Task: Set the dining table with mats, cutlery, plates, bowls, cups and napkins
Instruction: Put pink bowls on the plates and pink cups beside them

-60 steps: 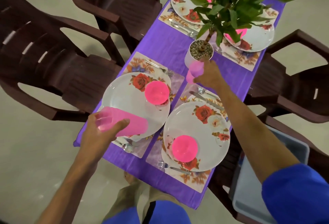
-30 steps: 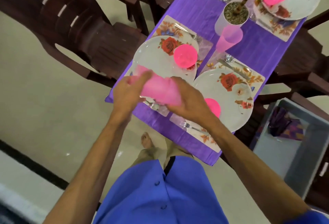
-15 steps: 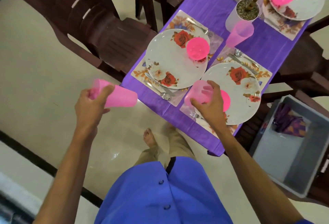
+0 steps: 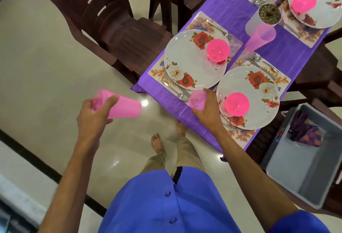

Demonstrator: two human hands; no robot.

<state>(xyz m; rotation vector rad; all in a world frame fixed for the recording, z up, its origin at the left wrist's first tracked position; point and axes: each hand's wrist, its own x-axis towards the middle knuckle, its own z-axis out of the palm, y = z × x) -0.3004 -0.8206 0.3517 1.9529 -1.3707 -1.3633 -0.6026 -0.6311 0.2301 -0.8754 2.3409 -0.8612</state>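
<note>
My left hand (image 4: 93,114) grips pink cups (image 4: 122,107) lying sideways, out over the floor left of the table. My right hand (image 4: 208,108) holds one pink cup (image 4: 197,99) upright on the purple tablecloth (image 4: 222,10), between the two near floral plates (image 4: 185,59) (image 4: 259,114). Each near plate sits on a floral mat (image 4: 156,71) and carries a pink bowl (image 4: 218,49) (image 4: 236,104). Cutlery (image 4: 175,90) lies beside the plates. Another pink cup (image 4: 260,37) stands by the plant pot (image 4: 269,13).
Dark brown chairs (image 4: 114,20) stand on the table's left, and more chairs on its right. A grey bin (image 4: 296,177) on the right holds folded purple cloths (image 4: 303,131). My bare feet are on the tiled floor by the table's near edge. Two further place settings lie at the far end.
My hands pulled one cup off the stack. My right hand carried it down to the tablecloth between the near plates. My left hand moved out left with the remaining cups.
</note>
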